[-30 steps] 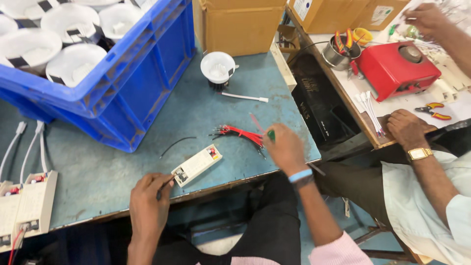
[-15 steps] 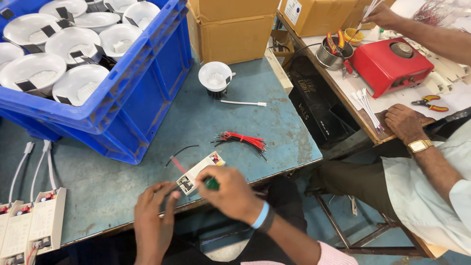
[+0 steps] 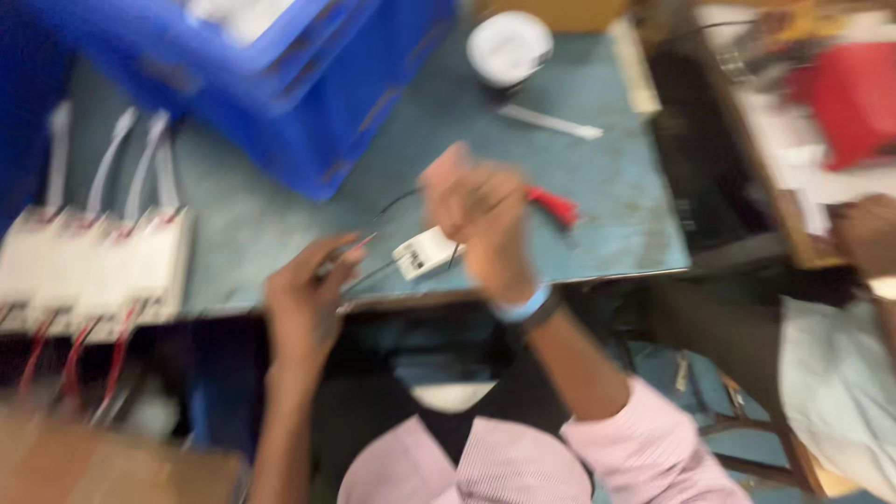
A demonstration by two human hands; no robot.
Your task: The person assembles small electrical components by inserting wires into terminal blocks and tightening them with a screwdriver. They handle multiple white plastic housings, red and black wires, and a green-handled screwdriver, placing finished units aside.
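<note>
Finished units (image 3: 93, 271): white boxes with red leads, lined up far left.
Left hand (image 3: 303, 303): fingers pinched on a thin wire at the table's edge.
White module (image 3: 425, 252): flat on the teal table (image 3: 280, 224), between both hands, wiring unfinished, I judge.
Right hand (image 3: 481, 210): curled above it; grip too blurred to tell.

One view only — a camera worn on the person's head, pitched steeply down and forward over the near edge of the blue-green table (image 3: 597, 201). It sits close: the left hand (image 3: 303, 299) and right hand (image 3: 481, 215) fill the centre, with the person's own lap and pink sleeve along the bottom edge. The far side of the table meets the top edge, where a blue crate (image 3: 308, 84) is cut off. A neighbouring bench (image 3: 803, 233) enters at right. The frame is motion-blurred throughout — fine detail is unreadable.
</note>
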